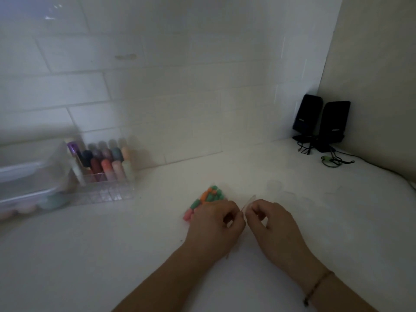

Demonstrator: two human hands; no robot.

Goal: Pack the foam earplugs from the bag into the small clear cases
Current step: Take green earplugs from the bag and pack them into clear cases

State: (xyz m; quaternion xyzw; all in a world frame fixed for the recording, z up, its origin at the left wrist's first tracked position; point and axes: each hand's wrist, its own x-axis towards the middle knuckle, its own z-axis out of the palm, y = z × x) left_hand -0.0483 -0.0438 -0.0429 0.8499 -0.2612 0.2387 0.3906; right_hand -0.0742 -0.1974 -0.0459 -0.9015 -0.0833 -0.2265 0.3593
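Presently, item one: bag [206, 199] of foam earplugs, clear film, lying on the white counter [90, 255] at about 11 o'clock from your left hand [213, 226] and partly under its knuckles. Contents: green, orange and pink plugs, packed close.

Item two: a thin clear edge [247, 204], held up between your two hands. Whether it is the bag's mouth or part of a case, the blur does not allow you to tell.

Left hand: fingers curled, pinching that clear edge from the left. Right hand [272, 224]: thumb and forefinger pinching the same edge from the right, remaining fingers tucked.

Item three: small clear cases [273, 185], faint outlines on the counter at about 12 o'clock from your right hand, near but apart from it. Their number is not readable.

Handling, as a judgement: the plugs are likely very light, soft and springy; take each by its middle with two fingertips, gently. The film is likely limp and slippery; grip it at the rim. The cases look light and rigid, likely to skid; steady each by its sides.

Also present: black speakers [319, 122] at 2 o'clock, clear organiser [103, 167] of coloured bottles at 10 o'clock.
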